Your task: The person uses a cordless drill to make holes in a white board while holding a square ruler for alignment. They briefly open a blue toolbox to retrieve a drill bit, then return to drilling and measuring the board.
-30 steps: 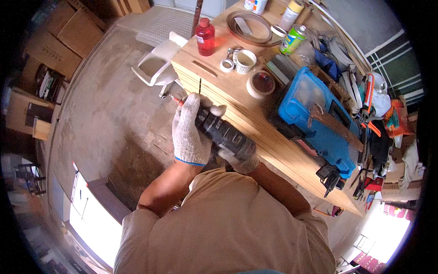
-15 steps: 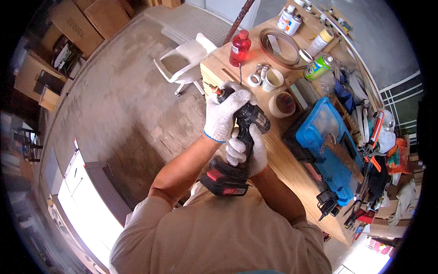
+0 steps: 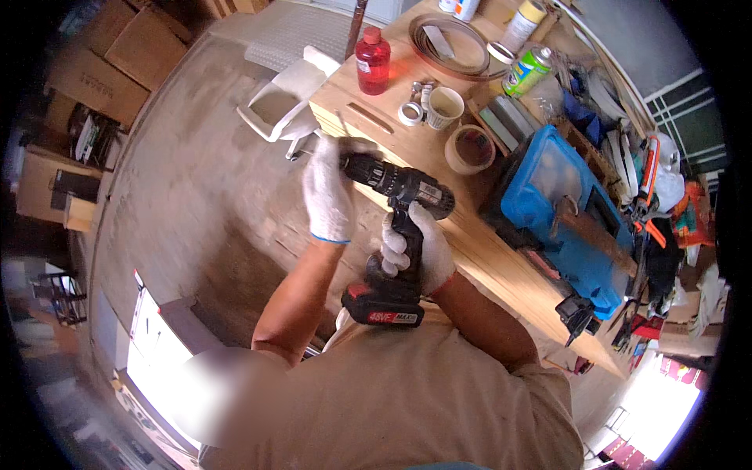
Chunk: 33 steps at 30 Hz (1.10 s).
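In my gloved right hand (image 3: 431, 251) is the handle of a black cordless drill (image 3: 407, 184), its battery pack low near my shirt and its chuck turned left. The fingers wrap round the grip. My gloved left hand (image 3: 327, 196) is raised beside the chuck, its fingers smeared by motion. A thin, blurred bit-like shape shows just above those fingers; whether the hand holds it I cannot tell. The front of the chuck is partly hidden behind the left hand.
A wooden workbench (image 3: 486, 235) carries a red bottle (image 3: 373, 63), a white cup (image 3: 445, 108), a tape roll (image 3: 470, 149), a green spray can (image 3: 528, 72) and a blue toolbox lid (image 3: 540, 180) with a handsaw (image 3: 591, 243) on it. A white chair (image 3: 286, 98) stands by its corner.
My left hand has come off the chuck and moved left. The drill has tipped to lie more level, pointing left, still in my right hand. The orange-tipped bit no longer shows at the chuck.
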{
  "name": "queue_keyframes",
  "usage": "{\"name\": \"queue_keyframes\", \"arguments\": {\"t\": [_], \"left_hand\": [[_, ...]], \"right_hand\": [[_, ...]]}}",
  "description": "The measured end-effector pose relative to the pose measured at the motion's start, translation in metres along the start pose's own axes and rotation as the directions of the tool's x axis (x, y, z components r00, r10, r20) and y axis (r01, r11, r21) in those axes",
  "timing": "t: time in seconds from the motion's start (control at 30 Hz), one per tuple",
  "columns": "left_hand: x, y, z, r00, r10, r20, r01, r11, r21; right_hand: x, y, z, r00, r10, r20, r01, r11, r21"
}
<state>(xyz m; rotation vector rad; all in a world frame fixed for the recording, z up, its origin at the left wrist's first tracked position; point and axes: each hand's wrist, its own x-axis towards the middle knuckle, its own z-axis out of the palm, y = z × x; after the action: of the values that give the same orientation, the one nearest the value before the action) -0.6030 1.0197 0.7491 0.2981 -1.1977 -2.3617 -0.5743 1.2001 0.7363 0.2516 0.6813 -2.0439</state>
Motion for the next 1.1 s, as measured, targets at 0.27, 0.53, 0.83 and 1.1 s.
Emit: {"name": "queue_keyframes", "arguments": {"t": [0.27,0.53,0.83,1.1], "left_hand": [[0.094,-0.027,-0.009,0.939,-0.24,0.245,-0.302,-0.236,0.924],[0.126,-0.045,0.014,0.906,-0.263,0.332,-0.396,-0.251,0.883],[0.07,-0.036,-0.061,0.969,-0.146,0.199,-0.037,0.711,0.703],[0.066,-0.024,-0.078,0.912,-0.392,0.116,0.311,0.85,0.425]], "right_hand": [[-0.038,-0.018,-0.023,0.884,-0.443,-0.148,0.286,0.764,-0.579],[-0.054,-0.018,-0.033,0.83,-0.522,-0.197,0.325,0.739,-0.59],[-0.044,-0.021,-0.031,0.854,-0.462,-0.242,0.198,0.717,-0.669],[-0.023,-0.006,-0.02,0.892,-0.403,-0.204,0.228,0.791,-0.568]]}}
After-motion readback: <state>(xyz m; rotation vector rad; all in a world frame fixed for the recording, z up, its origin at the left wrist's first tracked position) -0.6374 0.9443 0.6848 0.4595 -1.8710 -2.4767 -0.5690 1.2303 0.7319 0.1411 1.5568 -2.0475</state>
